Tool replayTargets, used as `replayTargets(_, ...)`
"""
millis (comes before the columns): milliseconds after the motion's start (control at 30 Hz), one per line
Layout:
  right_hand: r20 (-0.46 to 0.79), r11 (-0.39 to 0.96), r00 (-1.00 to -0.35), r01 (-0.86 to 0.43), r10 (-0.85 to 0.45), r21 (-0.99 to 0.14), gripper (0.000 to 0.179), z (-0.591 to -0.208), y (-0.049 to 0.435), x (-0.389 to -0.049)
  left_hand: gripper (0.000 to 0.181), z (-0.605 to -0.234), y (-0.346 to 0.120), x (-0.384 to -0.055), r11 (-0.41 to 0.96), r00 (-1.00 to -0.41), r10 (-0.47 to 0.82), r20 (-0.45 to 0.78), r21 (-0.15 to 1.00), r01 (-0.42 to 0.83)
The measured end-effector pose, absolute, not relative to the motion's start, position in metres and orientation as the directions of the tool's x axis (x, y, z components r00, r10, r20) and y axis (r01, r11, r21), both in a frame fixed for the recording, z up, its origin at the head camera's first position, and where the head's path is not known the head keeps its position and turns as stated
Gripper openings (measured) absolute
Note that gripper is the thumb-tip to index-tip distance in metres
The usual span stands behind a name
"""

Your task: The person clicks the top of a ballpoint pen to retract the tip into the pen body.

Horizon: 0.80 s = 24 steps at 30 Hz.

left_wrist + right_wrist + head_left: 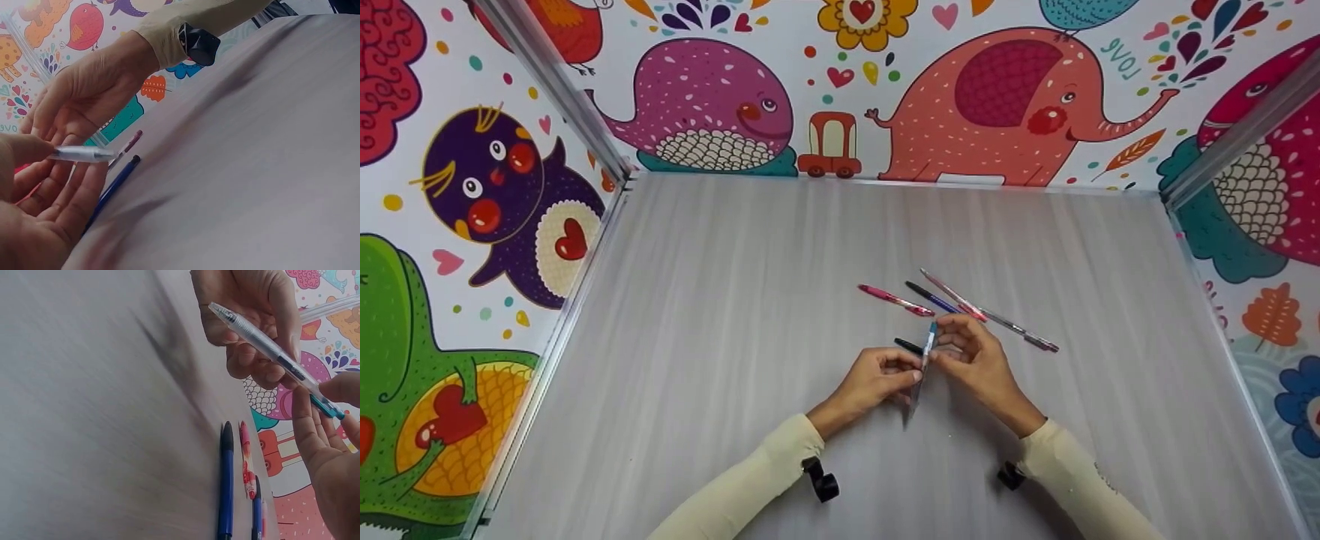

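Above the table, a clear ballpoint pen (928, 349) with a teal clip and button is held between both hands. My left hand (877, 379) pinches its barrel between thumb and fingers. At the teal end, my right hand (979, 356) grips the pen with thumb and fingertips, its other fingers loosely bent. In the right wrist view the clear tip of the pen (247, 329) points up and left, away from the right hand. A blue pen with black ends (226, 484) lies on the table beyond the hands, partly hidden in the head view.
Just past the hands lie a pink patterned pen (894, 299), a second blue pen (932, 297), a pale pink pen (949, 291) and a clear pen with a dark end (1020, 331). Cartoon-printed panels (840, 90) border the grey table (720, 285). Each sleeve carries a black wrist camera (823, 484).
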State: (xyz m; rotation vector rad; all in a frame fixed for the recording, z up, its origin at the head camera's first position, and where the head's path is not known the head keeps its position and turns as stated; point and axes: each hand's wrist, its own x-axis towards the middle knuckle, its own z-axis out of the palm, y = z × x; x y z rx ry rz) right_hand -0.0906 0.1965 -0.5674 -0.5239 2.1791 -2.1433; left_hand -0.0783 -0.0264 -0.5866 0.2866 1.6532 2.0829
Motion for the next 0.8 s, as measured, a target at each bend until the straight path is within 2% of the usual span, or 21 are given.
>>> replayTargets(333,0.219,-0.039,-0.943,-0.217,-0.25,-0.975,0.047,-0.571,0.201,-0.091,0.026,-0.59,-0.028,-0.079,-0.081,-0.896,0.439,-0.063,0.991,-0.109)
replayTargets(633,0.212,-0.035,-0.941,-0.21,-0.265,-0.977,0.044,-0.575,0.205,-0.09,0.013,-0.588,-0.038,-0.082,0.08,-0.941,0.338,0.006,0.996,0.035)
replayTargets(800,0.201,-0.01,-0.947,-0.205,-0.249,-0.979,0.042,-0.578,0.208,-0.09,0.013,-0.588,-0.049,-0.086,0.129,-0.951,0.304,0.045,0.988,0.088)
